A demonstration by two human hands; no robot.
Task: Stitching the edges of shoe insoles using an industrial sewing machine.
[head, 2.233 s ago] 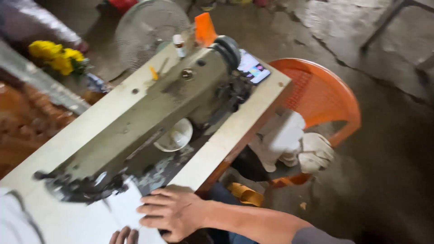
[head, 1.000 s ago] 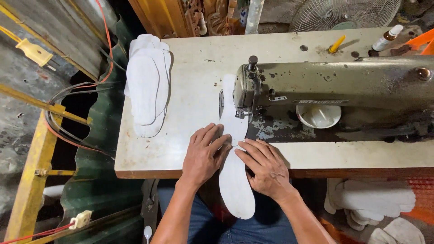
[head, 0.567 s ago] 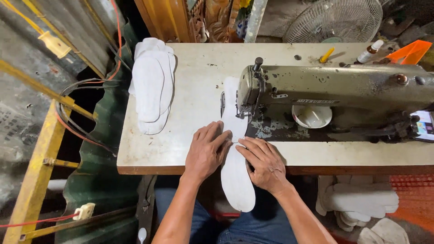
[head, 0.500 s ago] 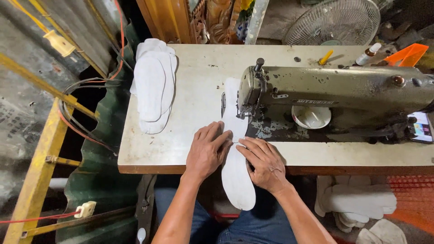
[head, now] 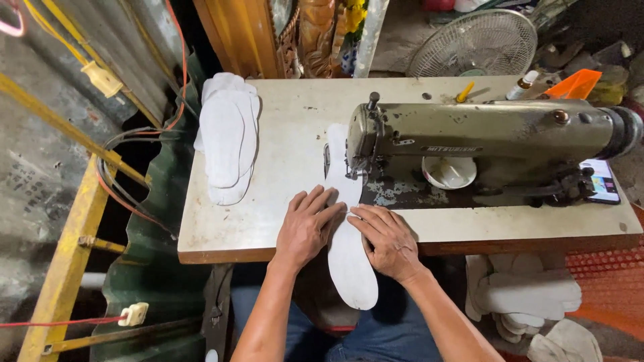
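Both palms pressed flat, fingers spread, gripping nothing: left hand (head: pixel 305 224) and right hand (head: pixel 386 238) pinning a long white foam insole (head: pixel 349 234) from either side, equally close. Long axis running near to far, far end under the needle of the grey-green metal sewing machine (head: pixel 483 144), near end overhanging the cream table (head: pixel 295 114). Far left, well apart, a stack of white insoles (head: pixel 227 137). Machine head blocking further feed to the right.

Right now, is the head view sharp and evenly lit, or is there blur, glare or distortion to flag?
Head view: sharp, no motion blur on the left hand, right hand or insole; soft even light on the table, no glare, faint shadows only; left side and under the table fall dark; wide lens bends the edges; fan is crisp too.
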